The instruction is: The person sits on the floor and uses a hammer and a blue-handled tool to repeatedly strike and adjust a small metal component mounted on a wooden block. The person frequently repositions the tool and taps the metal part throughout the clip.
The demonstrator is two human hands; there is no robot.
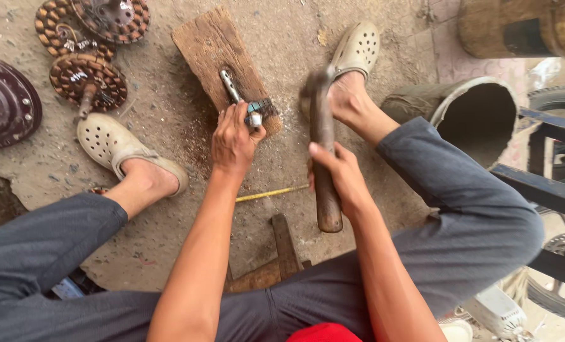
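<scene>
Head view: left hand is pinning a metal rod on the wooden block; right hand is gripping a raised hammer, so the next blow needs careful aim.

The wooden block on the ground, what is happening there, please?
A person sits low over a wooden block on the dirt floor. The left hand steadies a small metal part on the block's near end. The right hand grips a wooden-handled hammer raised above it. Copper-wound motor coils lie to the left.
</scene>
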